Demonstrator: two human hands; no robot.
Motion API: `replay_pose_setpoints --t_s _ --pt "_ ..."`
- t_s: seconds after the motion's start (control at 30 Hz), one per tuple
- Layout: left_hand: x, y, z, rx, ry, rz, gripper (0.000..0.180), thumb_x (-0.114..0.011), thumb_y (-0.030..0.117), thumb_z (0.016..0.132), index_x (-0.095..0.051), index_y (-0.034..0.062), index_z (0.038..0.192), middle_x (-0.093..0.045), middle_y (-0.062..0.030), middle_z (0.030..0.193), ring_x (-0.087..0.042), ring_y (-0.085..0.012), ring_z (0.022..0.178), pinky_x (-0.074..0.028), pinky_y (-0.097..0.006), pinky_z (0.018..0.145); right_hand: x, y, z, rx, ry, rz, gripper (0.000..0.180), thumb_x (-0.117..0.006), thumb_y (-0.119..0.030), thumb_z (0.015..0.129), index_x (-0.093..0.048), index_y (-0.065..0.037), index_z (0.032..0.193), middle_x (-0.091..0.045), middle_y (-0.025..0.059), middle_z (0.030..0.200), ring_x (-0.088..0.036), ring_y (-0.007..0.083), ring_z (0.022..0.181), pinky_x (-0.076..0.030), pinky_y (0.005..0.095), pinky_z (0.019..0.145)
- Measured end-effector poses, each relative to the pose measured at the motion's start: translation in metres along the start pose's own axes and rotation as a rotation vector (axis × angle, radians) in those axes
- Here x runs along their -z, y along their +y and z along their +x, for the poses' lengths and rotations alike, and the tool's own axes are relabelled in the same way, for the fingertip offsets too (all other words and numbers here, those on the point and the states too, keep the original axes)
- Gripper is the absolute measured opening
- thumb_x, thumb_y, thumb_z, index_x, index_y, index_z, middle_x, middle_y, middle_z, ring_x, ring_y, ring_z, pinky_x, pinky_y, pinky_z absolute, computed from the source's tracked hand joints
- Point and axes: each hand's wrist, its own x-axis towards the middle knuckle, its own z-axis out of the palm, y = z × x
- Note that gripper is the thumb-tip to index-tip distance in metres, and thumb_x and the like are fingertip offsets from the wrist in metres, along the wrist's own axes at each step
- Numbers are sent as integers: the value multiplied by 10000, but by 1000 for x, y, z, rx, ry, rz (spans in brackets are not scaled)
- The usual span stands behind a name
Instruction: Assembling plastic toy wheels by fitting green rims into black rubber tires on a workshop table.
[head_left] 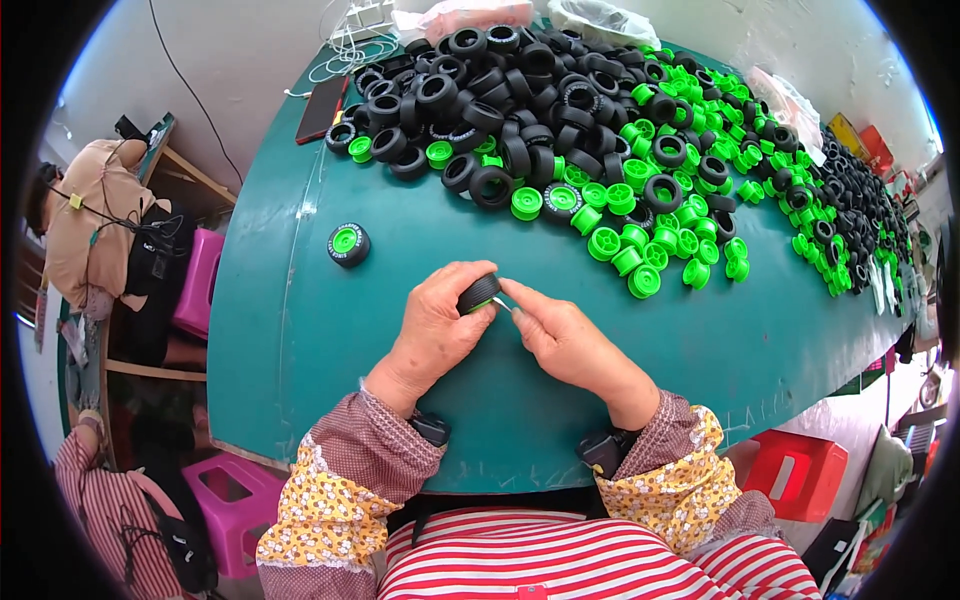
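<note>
My left hand (438,325) is closed around a small black toy tyre (479,291), and a bit of green wheel hub shows along its lower edge. Close against it, my right hand (560,330) pinches a thin, light metal tool (502,304) whose tip meets the tyre's edge; most of the tool is hidden in the fingers. To the left on the green table (300,330) lies a black tyre with a green hub inside it (348,244).
A heap of loose black tyres (520,90) covers the table's far side. Green hubs (640,250) spread along its near and right edges. A dark flat device (322,110) and white cables lie far left. Two people sit at left near purple stools (235,500); a red stool (800,470) stands right.
</note>
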Motion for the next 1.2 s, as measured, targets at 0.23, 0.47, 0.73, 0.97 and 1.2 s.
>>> replay_pose_setpoints --t_s 0.23,0.47,0.73,0.97,1.2 --pt "-1 14 0 -246 45 441 387 -643 -38 590 -568 13 967 -580 -145 919 -543 -323 804 -458 -364 691 -3 1 -3 32 -27 -163 356 -445 -94 849 -422 56 1171 -585 256 829 -577 389 741 -456 436 637" --pt "-1 14 0 -206 69 346 386 -648 -32 601 -559 10 975 -583 -146 889 -557 -312 772 -462 -358 679 -13 -3 -6 117 141 -399 372 -451 -82 834 -411 66 1172 -591 223 720 -575 376 618 -459 445 542" --pt "-3 22 0 -177 -63 489 316 -648 35 620 -552 15 920 -590 -137 815 -577 -300 706 -468 -329 613 -9 18 -4 258 182 -96 357 -446 -86 845 -425 8 1189 -596 228 781 -572 394 693 -456 456 608" --pt "-1 6 -3 -23 8 280 248 -637 46 623 -568 22 860 -585 -124 745 -572 -293 674 -463 -339 601 -8 -7 -2 -99 10 -177 356 -448 -117 857 -427 -21 1199 -587 239 781 -567 395 712 -440 455 624" --pt "2 12 0 -66 -6 247 276 -641 56 644 -568 19 907 -599 -124 779 -589 -276 692 -471 -304 628 -7 6 -4 22 99 -174 386 -464 -107 852 -419 -86 1234 -591 219 790 -569 384 697 -445 438 598"
